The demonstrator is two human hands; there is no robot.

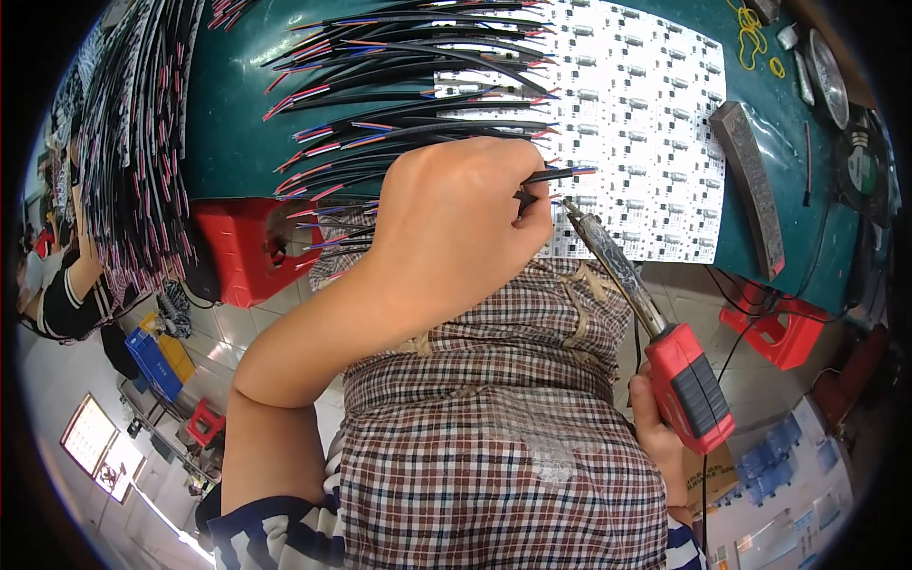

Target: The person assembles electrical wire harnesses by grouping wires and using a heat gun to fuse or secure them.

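My left hand [461,209] is closed over the near part of a white circuit board panel [698,142], pinching a black cable [553,176] whose thin red and blue wire ends stick out to the right. Most of the cable's length is covered by the hand. At the lower right, my right hand [654,427] grips a soldering iron [617,261] by its red and black handle. Its tip reaches the panel's near edge, close beside the fingers of my left hand; whether it touches a wire is hard to see. Several black cables [408,47] lie in rows across the panel's left side.
A thick bunch of cables [142,133] hangs at the far left. Right of the panel lies a long grey bar [750,185] on the green table [228,123]. Yellow rubber bands [750,38] sit at the back right. Red stools [233,252] stand below, and the iron's cord hangs down.
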